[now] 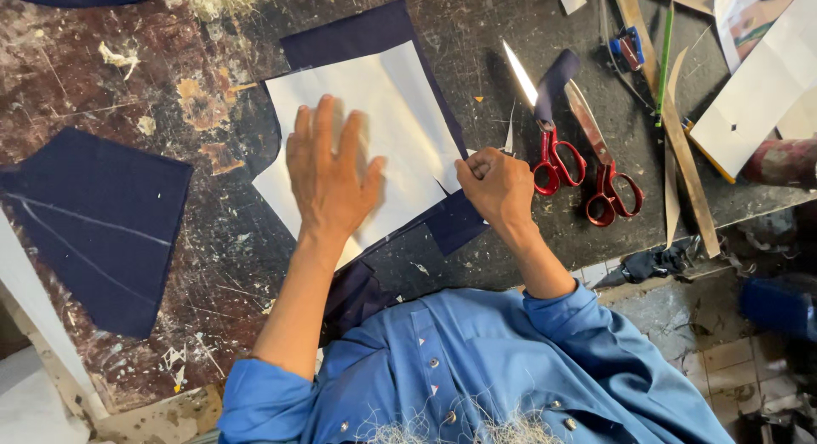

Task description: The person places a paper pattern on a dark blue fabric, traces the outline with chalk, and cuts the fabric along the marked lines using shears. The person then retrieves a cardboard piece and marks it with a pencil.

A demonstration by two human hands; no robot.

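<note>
From the head camera I look straight down on a scarred, paint-flecked tabletop (pixel 170 61). My left hand (pixel 328 173) lies flat with the fingers spread, pressing on a white paper pattern piece (pixel 400 112) near the middle of the tabletop. That paper sits on top of a piece of dark navy fabric (pixel 349 37), which shows beyond its far edge and again at its near right corner. My right hand (pixel 496 184) is curled into a loose fist right at the paper's right edge, fingertips pinched together where paper and cloth meet; I cannot tell whether it grips the paper, the cloth or a small tool. The two hands are apart, with the paper spanning the space between them.

Just to the right of the right hand lie two pairs of red-handled scissors (pixel 557 159), side by side, blades pointing away from me; the second pair (pixel 606 184) sits slightly nearer the tabletop's edge. A strip of navy cloth (pixel 555 80) lies over the blades of the first pair. Further right, a wooden ruler (pixel 672 129) runs diagonally, with a green pencil (pixel 664 52) beside it. On the left of the tabletop, well apart from the hands, rests another navy fabric panel (pixel 98 227) marked with pale chalk lines.
</note>
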